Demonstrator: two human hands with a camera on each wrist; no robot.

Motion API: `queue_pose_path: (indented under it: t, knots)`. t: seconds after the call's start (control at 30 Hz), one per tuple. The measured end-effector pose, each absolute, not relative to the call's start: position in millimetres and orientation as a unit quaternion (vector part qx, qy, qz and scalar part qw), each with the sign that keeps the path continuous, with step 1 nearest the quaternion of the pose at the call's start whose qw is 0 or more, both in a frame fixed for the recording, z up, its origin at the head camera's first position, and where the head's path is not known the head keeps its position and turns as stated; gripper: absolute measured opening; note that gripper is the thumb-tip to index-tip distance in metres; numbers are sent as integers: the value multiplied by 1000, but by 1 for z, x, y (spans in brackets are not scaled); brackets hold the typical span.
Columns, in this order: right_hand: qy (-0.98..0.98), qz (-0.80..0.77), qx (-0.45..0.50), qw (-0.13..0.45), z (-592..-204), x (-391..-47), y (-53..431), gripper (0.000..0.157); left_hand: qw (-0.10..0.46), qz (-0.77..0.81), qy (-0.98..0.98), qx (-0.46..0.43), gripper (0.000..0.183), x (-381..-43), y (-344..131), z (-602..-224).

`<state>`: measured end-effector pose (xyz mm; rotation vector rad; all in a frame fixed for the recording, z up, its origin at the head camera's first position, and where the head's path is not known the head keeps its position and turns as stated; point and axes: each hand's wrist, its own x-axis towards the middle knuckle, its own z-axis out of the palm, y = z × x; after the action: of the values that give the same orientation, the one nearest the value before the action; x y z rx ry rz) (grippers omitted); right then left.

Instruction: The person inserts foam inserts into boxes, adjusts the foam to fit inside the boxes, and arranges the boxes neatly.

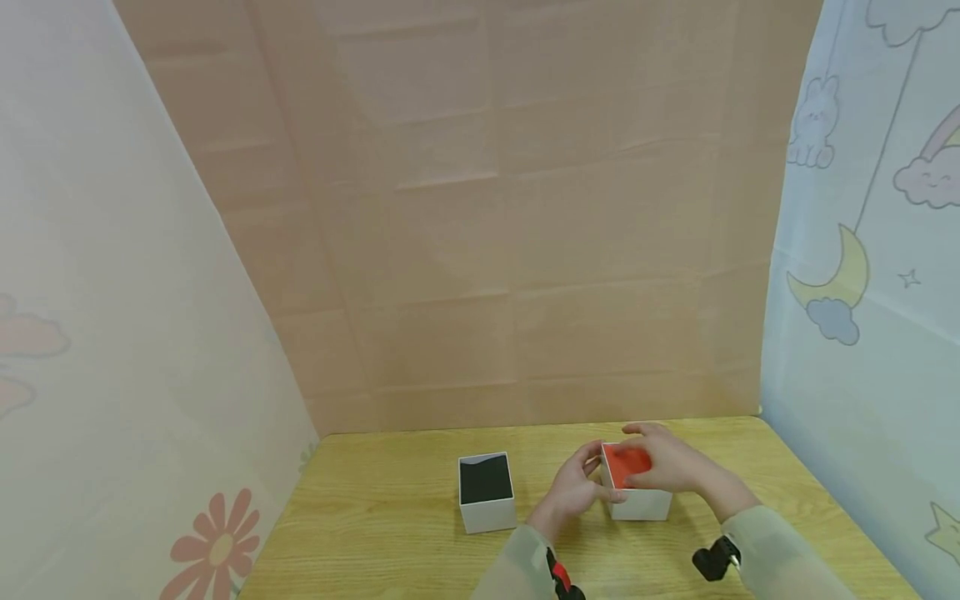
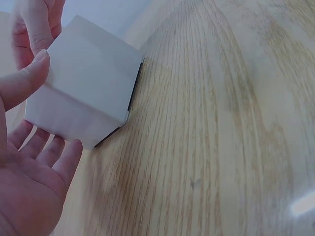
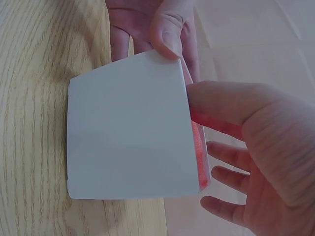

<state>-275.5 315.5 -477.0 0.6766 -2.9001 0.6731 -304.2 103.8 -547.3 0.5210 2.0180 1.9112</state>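
Observation:
A white open-topped box (image 1: 640,505) with a red soft-looking filling (image 1: 625,468) stands at the right of the table. My left hand (image 1: 576,487) holds its left side, fingers along the wall and thumb at the near corner. The box's white walls (image 2: 91,73) fill the left wrist view's upper left. Over the opening, my right hand (image 1: 667,460) has thumb and forefinger spread and dipping past the rim onto the red filling. In the right wrist view, the other fingers (image 3: 231,179) stay apart beyond the box. The dipped fingertips are hidden by the wall.
A second white box (image 1: 487,515) with a black inside (image 1: 486,480) stands to the left on the wooden table (image 1: 375,517). A brown sheet (image 1: 450,250) hangs behind the table, and patterned white sheets (image 1: 847,400) hang at both sides.

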Motion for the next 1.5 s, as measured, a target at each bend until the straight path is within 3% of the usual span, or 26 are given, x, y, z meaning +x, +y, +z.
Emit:
queue_pose_path:
  t: [0.47,0.87,1.5]
  knots:
    - [-950,209,219,74,-480,-282,309,42,155,670,703,184,86,-304,103,-548]
    - [-958,205,195,49,-475,-281,303,43,158,670,701,185,85,-304,103,-547]
    - [-960,205,182,58,-479,-280,317,41,154,671,705,171,86,-302,102,-545]
